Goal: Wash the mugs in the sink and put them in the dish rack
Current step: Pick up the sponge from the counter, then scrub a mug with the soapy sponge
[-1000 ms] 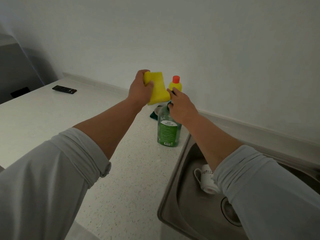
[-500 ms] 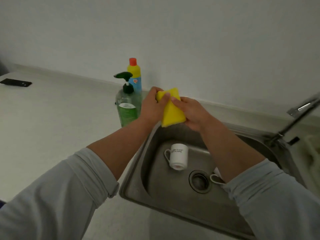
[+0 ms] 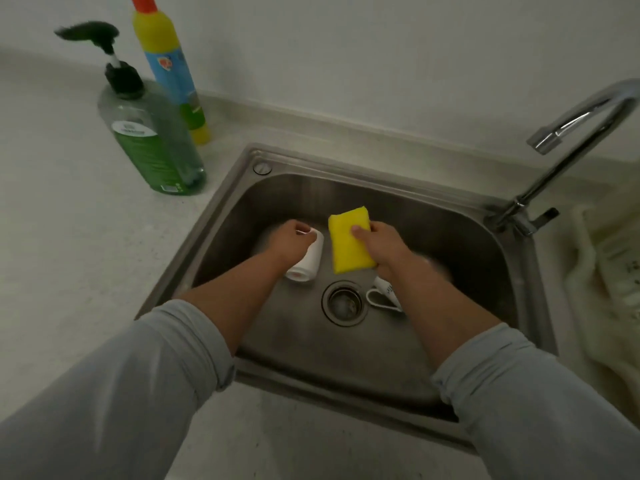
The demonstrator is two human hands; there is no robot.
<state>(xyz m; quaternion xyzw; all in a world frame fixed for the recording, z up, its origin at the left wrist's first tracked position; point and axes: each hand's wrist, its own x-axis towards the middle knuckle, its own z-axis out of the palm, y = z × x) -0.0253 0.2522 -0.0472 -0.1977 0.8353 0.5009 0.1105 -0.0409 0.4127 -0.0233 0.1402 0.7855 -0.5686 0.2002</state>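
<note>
Two mugs lie in the sink (image 3: 398, 199): your left hand (image 3: 289, 239) curls round one mug (image 3: 306, 261) at eleven o'clock of the drain (image 3: 344, 303), the second mug (image 3: 382, 295) at its three o'clock, partly under your right forearm. Your right hand (image 3: 384, 244) pinches the yellow sponge (image 3: 348, 242) just beside; washing, rinsing and racking both seemingly remain.

L hand (image 3: 290, 240) grips white mug (image 3: 307, 263) in sink (image 3: 346, 192) — R hand (image 3: 383, 243) holds yellow sponge (image 3: 347, 242).

Dim kitchen: pale wall (image 3: 346, 46) above a pale countertop (image 3: 69, 254).
The plain off-white wall meets the light, speckled countertop along a low raised ledge (image 3: 311, 116); the light is soft, greyish and weak.
</note>
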